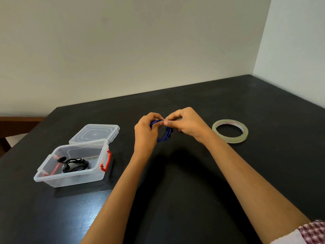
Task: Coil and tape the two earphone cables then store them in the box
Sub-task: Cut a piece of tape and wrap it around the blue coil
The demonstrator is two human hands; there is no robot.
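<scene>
Blue coiled earphone cable [163, 136], light and springy, sits pinched between left hand [145, 132] and right hand [186, 125]. Loops look ready to slip. Best gripped across the bundle.

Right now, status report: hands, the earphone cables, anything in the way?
Left hand grips blue cable coil, right hand pinches its top. Black cable already in the open box. Tape roll to the right; nothing between hands and box.

Soft, even indoor light; the right wall [290, 50] is paler than the far wall [123, 41]. A diffuse shadow pools on the black table [228, 103], near middle (grain barely shows). Straight lines bow slightly toward the edges.
</scene>
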